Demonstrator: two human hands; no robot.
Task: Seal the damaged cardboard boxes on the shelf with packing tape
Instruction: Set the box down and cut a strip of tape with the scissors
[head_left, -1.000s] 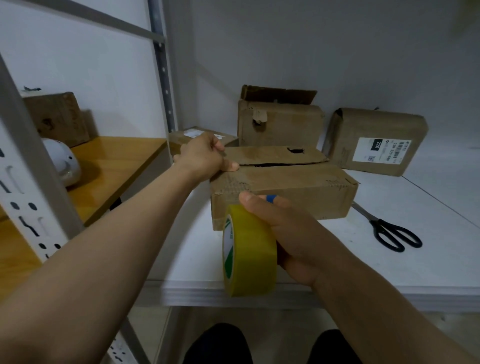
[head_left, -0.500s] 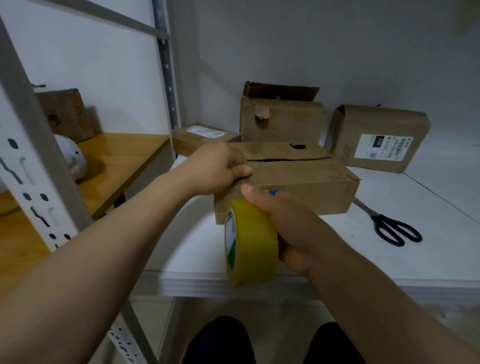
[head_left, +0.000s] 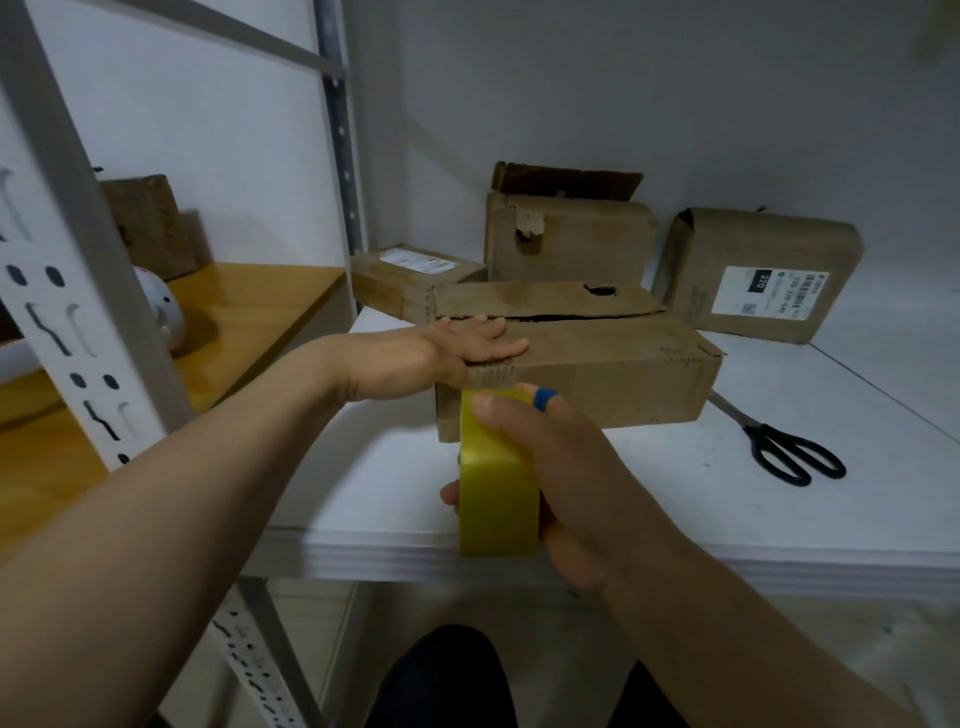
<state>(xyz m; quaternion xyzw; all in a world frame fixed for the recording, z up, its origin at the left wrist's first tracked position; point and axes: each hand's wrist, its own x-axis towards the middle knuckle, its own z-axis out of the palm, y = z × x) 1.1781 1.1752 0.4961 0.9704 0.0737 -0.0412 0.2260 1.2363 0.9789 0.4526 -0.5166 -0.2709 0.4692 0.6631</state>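
Observation:
A long brown cardboard box (head_left: 613, 379) lies on the white shelf (head_left: 701, 499), its top flap split open along a dark gap. My left hand (head_left: 467, 348) lies flat on the box's top left corner, fingers straight, pressing down on the front edge. My right hand (head_left: 550, 462) grips a yellow roll of packing tape (head_left: 496, 478) held upright just in front of the box's left end. A blue band shows on one finger. A short strip of tape seems to run from the roll up to the box edge under my left hand.
Black scissors (head_left: 789, 452) lie on the shelf right of the box. Behind stand a torn open box (head_left: 571, 234), a labelled box (head_left: 753, 275) and a small flat box (head_left: 410, 275). A metal upright (head_left: 67, 260) and a wooden shelf (head_left: 244, 312) are at left.
My left hand went from curled at the box's left corner to lying flat on its top. The tape roll turned edge-on and rose closer to the box's front edge.

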